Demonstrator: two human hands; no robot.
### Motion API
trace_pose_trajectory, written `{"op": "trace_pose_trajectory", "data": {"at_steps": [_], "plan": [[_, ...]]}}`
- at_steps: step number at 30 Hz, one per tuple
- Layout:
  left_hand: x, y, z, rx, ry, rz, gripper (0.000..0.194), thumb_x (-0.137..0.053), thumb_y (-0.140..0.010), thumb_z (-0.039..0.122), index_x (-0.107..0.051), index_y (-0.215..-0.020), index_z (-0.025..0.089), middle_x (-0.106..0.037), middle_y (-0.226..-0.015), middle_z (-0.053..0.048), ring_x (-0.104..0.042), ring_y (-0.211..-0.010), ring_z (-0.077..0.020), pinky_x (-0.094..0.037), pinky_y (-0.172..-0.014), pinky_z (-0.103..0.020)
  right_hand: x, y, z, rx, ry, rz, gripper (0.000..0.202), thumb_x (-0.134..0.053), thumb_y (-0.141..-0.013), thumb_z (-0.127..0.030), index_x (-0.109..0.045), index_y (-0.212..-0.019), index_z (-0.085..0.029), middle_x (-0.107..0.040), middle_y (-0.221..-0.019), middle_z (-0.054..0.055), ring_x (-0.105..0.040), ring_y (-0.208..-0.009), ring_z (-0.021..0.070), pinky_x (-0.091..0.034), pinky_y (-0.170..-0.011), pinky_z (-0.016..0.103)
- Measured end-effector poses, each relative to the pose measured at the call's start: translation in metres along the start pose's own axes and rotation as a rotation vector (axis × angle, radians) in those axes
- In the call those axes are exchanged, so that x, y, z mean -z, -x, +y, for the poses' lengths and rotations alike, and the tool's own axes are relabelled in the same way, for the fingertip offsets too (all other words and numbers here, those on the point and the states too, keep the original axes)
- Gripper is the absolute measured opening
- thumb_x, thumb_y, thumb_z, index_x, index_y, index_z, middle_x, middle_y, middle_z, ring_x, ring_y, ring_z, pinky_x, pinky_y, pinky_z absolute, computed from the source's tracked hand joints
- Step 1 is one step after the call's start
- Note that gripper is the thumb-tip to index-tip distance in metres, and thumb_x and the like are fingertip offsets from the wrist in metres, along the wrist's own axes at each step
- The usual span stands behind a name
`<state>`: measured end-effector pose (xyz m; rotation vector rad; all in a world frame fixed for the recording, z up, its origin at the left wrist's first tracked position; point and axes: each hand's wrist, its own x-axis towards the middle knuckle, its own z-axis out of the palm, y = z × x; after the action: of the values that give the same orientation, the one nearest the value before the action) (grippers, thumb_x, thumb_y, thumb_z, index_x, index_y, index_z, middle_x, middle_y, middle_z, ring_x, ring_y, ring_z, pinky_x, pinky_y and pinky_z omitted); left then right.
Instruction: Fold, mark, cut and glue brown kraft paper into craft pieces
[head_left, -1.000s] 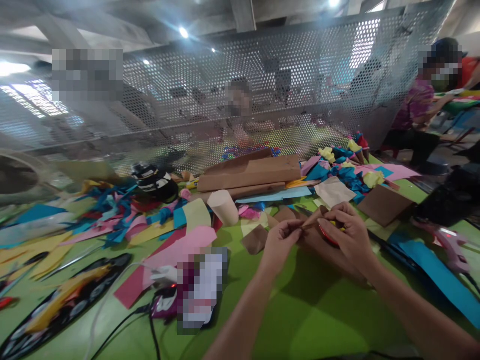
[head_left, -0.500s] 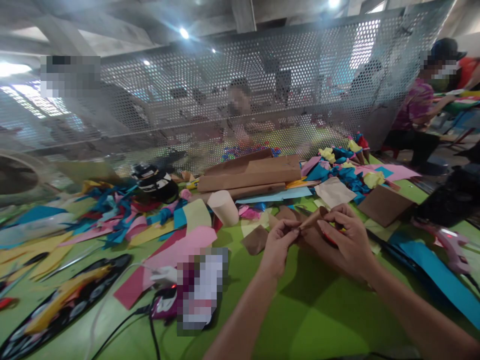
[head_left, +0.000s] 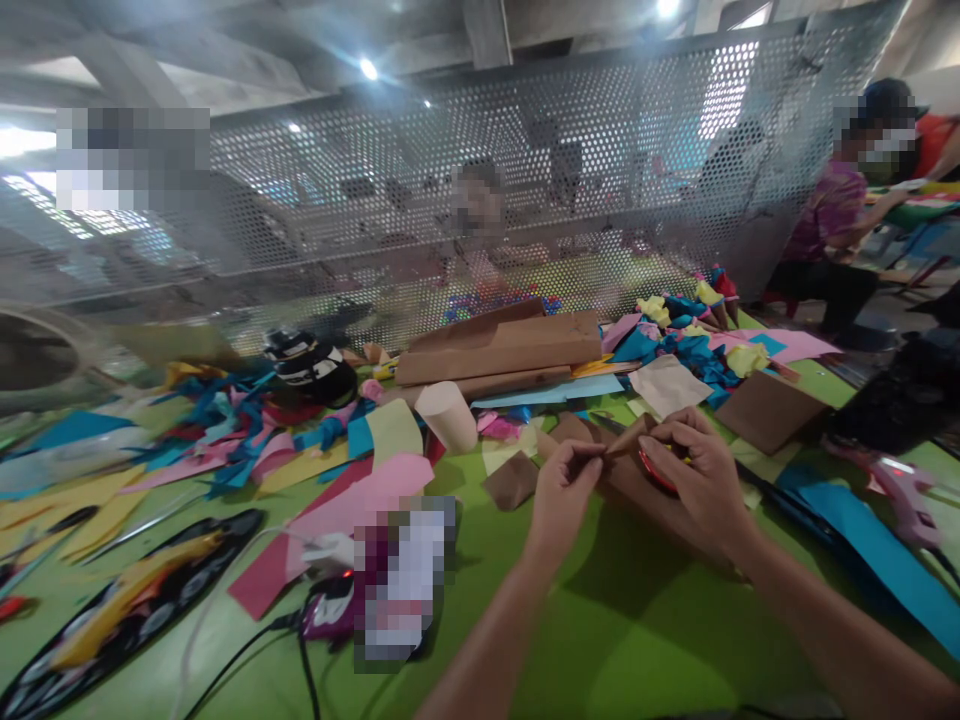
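Over the green table, my left hand [head_left: 566, 490] is closed, its thumb and forefinger pinching the edge of a piece of brown paper [head_left: 630, 485]. Opposite it, my right hand [head_left: 694, 465] is closed on the same paper, near a folded or curled upper edge. A red looped handle [head_left: 658, 468], like that of scissors, sits within the right hand's fingers; the rest of that tool is mostly hidden. Just left of the hands lies a small brown paper square [head_left: 512, 481]. A beige paper piece [head_left: 670, 385] lies behind the right hand.
A cream roll [head_left: 448, 415] and folded brown sheets [head_left: 502, 350] lie at the back. Crumpled coloured paper [head_left: 675, 335] is heaped back right. A pink glue gun [head_left: 904, 495] lies right, a phone [head_left: 409, 580] and power cords left. A perforated metal screen [head_left: 420, 200] stands behind.
My left hand has shifted slightly right along the paper. The paper's upper edge between the hands looks flatter, and more of the red handle shows in my right hand.
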<state>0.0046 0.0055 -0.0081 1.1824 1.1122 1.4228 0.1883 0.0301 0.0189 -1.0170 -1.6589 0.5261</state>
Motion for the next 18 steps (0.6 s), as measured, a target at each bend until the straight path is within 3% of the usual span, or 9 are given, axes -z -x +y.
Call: {"op": "trace_pose_trajectory", "data": {"at_steps": [12,18], "plan": [[-0.0003,0.0060,0.0085,-0.223,-0.299,0.060,0.015,-0.064,-0.092,0.024,-0.077,-0.099,0.021,-0.077,-0.094,-0.006,-0.069,-0.090,-0.0199,-0.051,-0.082,-0.030,-0.0016,-0.0011,0.0049,-0.031,-0.057,-0.003,0.019,-0.065,-0.095,-0.029,-0.069,-0.077,-0.024,-0.053,-0.083,0.002,-0.053,-0.078,0.0197,-0.040,-0.069,0.034],[-0.0021,-0.0010,0.0045,0.015,0.032,0.081,0.013,-0.076,-0.081,0.025,-0.077,-0.091,0.017,-0.076,-0.084,-0.005,-0.069,-0.080,-0.0177,-0.054,-0.076,-0.029,0.0002,-0.0002,0.0052,-0.073,-0.080,-0.011,0.020,-0.066,-0.094,-0.030,-0.069,-0.075,-0.024,-0.054,-0.082,0.002,-0.053,-0.079,0.0202,-0.040,-0.071,0.035]]}}
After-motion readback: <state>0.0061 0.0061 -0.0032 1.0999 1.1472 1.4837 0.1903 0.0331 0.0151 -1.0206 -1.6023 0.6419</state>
